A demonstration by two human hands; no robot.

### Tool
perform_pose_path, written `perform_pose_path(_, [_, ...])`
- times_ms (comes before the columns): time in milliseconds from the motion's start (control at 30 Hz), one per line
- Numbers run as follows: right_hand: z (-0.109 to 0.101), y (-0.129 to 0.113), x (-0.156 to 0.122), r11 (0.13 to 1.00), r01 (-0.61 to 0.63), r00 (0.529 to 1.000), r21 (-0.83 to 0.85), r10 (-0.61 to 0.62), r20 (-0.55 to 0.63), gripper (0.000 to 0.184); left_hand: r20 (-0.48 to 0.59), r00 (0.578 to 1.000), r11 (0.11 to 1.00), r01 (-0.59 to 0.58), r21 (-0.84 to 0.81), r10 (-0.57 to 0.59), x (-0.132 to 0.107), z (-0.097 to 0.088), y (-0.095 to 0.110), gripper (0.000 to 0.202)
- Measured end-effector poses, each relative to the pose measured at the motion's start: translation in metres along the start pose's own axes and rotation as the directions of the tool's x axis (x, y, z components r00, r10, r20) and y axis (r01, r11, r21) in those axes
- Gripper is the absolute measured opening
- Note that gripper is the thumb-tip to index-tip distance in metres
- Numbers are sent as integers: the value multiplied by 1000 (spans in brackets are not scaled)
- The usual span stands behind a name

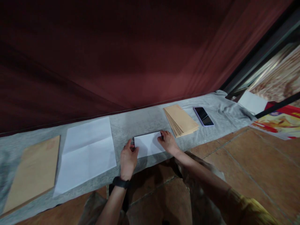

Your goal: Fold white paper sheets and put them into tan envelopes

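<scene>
Far left of the small, white, rectangular folded paper [150, 145], a flat, tan paper stack [35, 172] is lying on the grey, cloth-covered tabletop [131, 123]. Nearer the folded paper, still on its left, a large, white, creased paper sheet [89, 153] is spreading flat. My left hand [128, 157], with a black wristband [120, 182] below it, is pinching the folded paper's left end, the thumb lying along the top and the fingers curling round the edge. The folded paper itself is resting between my hands, near the tabletop's front edge; I am not able to tell whether it is touching the cloth. My right hand [169, 143] is pinching its right end, thumb on top and fingers bending over the far corner. Something dark is showing at both ends, too small to make out. Just right of the folded paper, a fan of tan, rectangular paper envelopes [182, 118] is lying. Farther right of it, a black-screened phone with a pale purple edge [203, 116] is lying face up.
</scene>
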State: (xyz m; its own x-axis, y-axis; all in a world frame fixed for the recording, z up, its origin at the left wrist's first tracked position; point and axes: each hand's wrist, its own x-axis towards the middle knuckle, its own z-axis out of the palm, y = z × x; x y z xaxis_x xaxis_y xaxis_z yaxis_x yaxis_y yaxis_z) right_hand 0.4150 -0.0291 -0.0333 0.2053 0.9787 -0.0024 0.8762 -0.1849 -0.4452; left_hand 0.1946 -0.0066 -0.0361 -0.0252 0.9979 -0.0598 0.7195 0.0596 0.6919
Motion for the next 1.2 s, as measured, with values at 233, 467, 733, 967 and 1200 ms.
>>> perform_pose_path(233, [3,0,7,997,-77,997,-24,78,7,20,13,1000,1000,0,-12,0,1,-1,4,28])
perform_pose_path(467, [7,9,13,962,-31,999,270,36,-14,15,-3,1000,998,8,-60,-8,0,0,5,31])
perform_pose_path(733, [-1,4,17,571,-171,985,803,71,159,17,34,992,867,121,-483,-119,1,-8,7,46])
perform_pose_path(967, [-10,-2,13,276,-338,941,900,105,321,36,127,984,724,180,-666,-128,-1,-10,8,47])
perform_pose_path(1200, [-13,3,1,229,-445,859,866,-163,485,37,106,980,667,192,-720,-167,1,-14,9,50])
